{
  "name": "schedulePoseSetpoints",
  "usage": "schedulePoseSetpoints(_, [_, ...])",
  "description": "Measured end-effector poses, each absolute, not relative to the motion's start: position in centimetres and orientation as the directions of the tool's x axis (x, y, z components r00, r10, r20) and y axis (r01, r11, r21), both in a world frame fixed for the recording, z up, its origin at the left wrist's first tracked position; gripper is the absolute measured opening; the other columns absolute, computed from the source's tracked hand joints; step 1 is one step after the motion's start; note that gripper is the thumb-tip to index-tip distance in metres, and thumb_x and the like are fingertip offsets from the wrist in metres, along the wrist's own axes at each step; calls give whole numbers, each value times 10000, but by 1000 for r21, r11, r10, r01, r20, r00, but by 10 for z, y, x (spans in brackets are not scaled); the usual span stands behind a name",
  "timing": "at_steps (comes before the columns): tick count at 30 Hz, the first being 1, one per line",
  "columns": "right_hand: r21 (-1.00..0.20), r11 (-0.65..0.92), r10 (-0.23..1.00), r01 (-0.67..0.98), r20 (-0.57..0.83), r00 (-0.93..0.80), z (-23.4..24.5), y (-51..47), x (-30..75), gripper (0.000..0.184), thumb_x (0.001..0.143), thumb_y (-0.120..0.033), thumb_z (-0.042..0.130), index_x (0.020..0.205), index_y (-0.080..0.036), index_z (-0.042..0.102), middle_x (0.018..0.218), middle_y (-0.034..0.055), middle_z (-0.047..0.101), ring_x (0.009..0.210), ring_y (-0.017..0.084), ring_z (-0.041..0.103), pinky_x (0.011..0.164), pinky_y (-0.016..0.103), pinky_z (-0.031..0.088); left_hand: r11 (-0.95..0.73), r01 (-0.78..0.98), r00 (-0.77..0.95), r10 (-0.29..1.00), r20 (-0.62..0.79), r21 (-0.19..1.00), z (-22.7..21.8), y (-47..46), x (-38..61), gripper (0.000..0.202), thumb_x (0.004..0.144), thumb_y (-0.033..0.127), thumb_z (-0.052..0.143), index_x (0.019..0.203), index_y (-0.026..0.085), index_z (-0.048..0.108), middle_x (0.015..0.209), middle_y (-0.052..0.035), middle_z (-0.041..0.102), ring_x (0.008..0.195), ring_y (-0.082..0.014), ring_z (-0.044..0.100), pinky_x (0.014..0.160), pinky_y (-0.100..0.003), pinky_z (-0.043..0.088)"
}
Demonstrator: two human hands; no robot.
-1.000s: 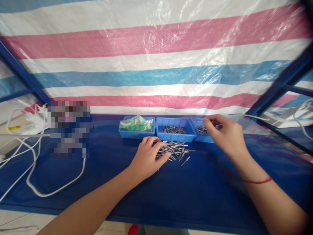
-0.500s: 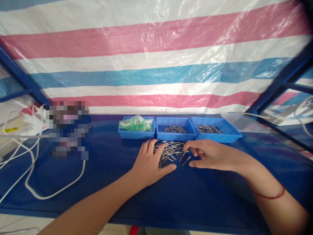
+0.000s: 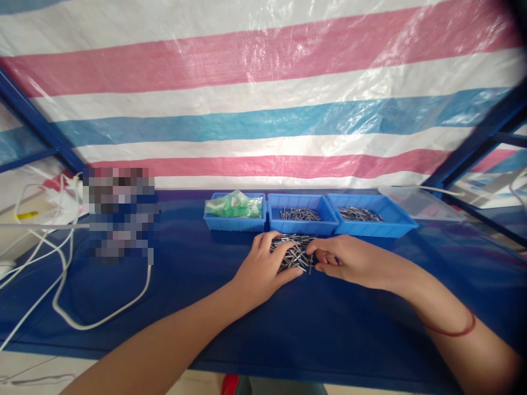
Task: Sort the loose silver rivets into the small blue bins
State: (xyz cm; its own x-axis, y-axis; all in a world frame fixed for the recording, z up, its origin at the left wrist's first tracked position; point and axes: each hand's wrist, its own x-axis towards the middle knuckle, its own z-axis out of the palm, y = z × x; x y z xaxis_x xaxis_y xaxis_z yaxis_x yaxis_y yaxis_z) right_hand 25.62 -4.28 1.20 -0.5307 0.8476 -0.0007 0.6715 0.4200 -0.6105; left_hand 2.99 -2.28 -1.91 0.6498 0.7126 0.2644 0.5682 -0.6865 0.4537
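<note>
A heap of small metal rivets (image 3: pixel 294 249) lies on the blue table cover (image 3: pixel 197 296), just in front of three blue trays. My left hand (image 3: pixel 265 269) rests on the heap's left side, fingers curled over the rivets. From the right, my right hand (image 3: pixel 349 260) reaches in with its fingertips pinched together at the heap's edge; what they hold is too small to make out. A red string is tied round my right wrist (image 3: pixel 450 329).
The left blue tray (image 3: pixel 234 219) holds green plastic bags, the middle tray (image 3: pixel 300 225) and the right tray (image 3: pixel 373 225) hold metal rivets. A clear plastic lid (image 3: pixel 415 200) lies at the back right. White cables (image 3: pixel 61 285) loop on the left. A striped tarpaulin (image 3: pixel 263 93) hangs behind.
My right hand came back from the right tray to the rivet heap and closed in on its edge. My left hand stayed on the heap, pushing the rivets closer together.
</note>
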Motion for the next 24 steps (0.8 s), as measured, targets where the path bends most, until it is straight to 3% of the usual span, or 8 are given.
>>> schedulePoseSetpoints(12, [-641,368,838,673,-84,-539,26,-48,270,107,807,-172,514,781,-196,615,650,-14,604,578,126,539,534,220,392,-675,584,633,726,267,451,-17,-26,29,524,858,518,520,1272,197,509,1316,-128,440,1252,-297,363,1062,-478,339])
schedulePoseSetpoints(17, [-642,420,818,641,-38,-573,30,-48,266,149,843,-225,507,798,-204,648,699,-2,619,609,128,540,572,233,412,-708,546,630,700,338,449,-16,-26,30,486,852,504,540,1228,196,544,1269,-126,481,1271,-290,354,1077,-470,328])
schedulePoseSetpoints(24, [-810,372,887,453,165,-432,19,-47,232,213,881,-370,511,863,-201,638,777,24,623,649,137,550,574,241,446,-759,446,602,647,468,475,-12,-24,34,195,895,358,531,973,224,650,1170,-83,579,1288,-257,372,1106,-464,297])
